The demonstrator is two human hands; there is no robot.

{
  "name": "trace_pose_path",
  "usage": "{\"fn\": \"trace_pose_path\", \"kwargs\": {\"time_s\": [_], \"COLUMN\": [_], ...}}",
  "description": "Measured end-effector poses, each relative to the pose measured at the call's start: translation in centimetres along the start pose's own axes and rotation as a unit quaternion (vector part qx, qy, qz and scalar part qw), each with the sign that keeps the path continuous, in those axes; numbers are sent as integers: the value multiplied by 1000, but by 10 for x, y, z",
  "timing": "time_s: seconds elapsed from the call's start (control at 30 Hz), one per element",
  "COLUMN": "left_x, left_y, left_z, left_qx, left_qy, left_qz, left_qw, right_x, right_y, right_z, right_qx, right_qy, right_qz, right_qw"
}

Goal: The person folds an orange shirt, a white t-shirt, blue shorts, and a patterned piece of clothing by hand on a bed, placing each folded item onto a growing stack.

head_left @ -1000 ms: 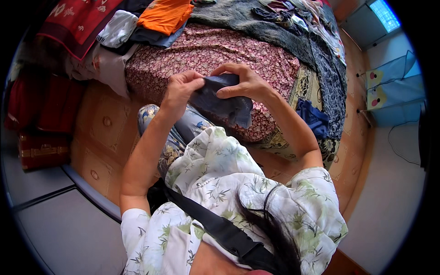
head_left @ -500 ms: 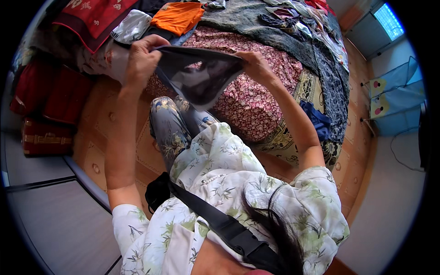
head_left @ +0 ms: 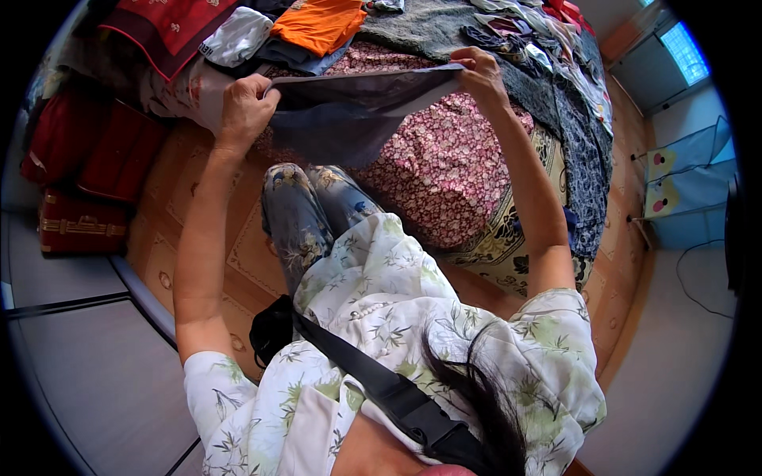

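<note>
Left hand (head_left: 244, 113) and right hand (head_left: 482, 77) grip opposite ends of the dark cloth (head_left: 335, 120), now pulled wider, so its edge runs taut between them.

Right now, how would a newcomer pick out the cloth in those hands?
Start at the pink floral cover in the upper middle. In front of it, the left hand and right hand stretch a dark grey cloth between them. It alone is held up; the orange garment beyond lies on a pile.

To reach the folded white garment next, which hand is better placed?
Probably the left hand: it appears nearer the folded white garment, while the right hand is well to the right. Both grip the dark cloth.
</note>
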State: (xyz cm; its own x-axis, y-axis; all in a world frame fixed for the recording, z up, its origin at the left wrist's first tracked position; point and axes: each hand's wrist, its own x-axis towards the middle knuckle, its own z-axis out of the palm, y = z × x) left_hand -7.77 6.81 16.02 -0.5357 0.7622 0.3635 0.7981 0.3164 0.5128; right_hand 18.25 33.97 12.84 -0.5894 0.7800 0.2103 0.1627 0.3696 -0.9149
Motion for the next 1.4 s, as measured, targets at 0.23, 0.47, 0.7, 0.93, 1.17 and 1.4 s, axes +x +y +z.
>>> {"fn": "trace_pose_path", "kwargs": {"time_s": [0.23,0.47,0.7,0.93,1.17,1.4], "left_x": [-2,-15,4,7,23,53], "left_y": [6,-2,-17,-2,-29,-55], "left_z": [34,42,12,-25,-9,2], "left_qx": [-182,-27,121,-102,-361,-382], "left_qy": [-15,-47,184,32,-73,-200], "left_qz": [75,6,56,-76,-199,-66], "left_qw": [980,998,974,991,908,900], "right_x": [10,15,6,18,38,52], "right_y": [-8,-26,-15,-32,-10,3], "right_z": [15,13,4,-8,-21,-51], "right_qx": [52,-295,-432,-216,253,287], "right_qy": [-77,-83,-135,-201,-252,-195], "right_qz": [26,-102,-134,58,95,59], "right_qw": [995,947,882,954,929,936]}}
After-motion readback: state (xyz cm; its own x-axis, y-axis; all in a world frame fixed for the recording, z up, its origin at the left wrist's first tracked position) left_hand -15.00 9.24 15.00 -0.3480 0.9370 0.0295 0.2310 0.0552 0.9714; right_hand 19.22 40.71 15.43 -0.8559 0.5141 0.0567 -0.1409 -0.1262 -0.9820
